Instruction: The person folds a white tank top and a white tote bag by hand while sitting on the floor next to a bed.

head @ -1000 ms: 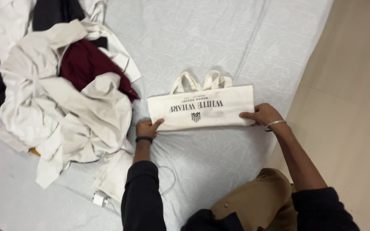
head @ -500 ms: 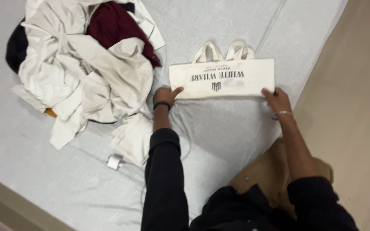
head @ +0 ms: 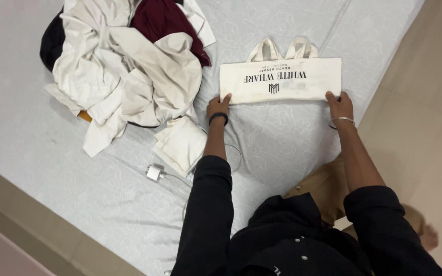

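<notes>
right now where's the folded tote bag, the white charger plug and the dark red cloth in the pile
tote bag (head: 303,87), head view, bare front panel right of the print
charger plug (head: 153,173), head view, middle of the white block
dark red cloth (head: 162,19), head view, broad upper fold in the pile

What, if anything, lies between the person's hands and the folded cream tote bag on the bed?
Nothing visible. The left hand and right hand already touch the near edge of the folded tote bag; the clothes pile lies off to the left.
</notes>
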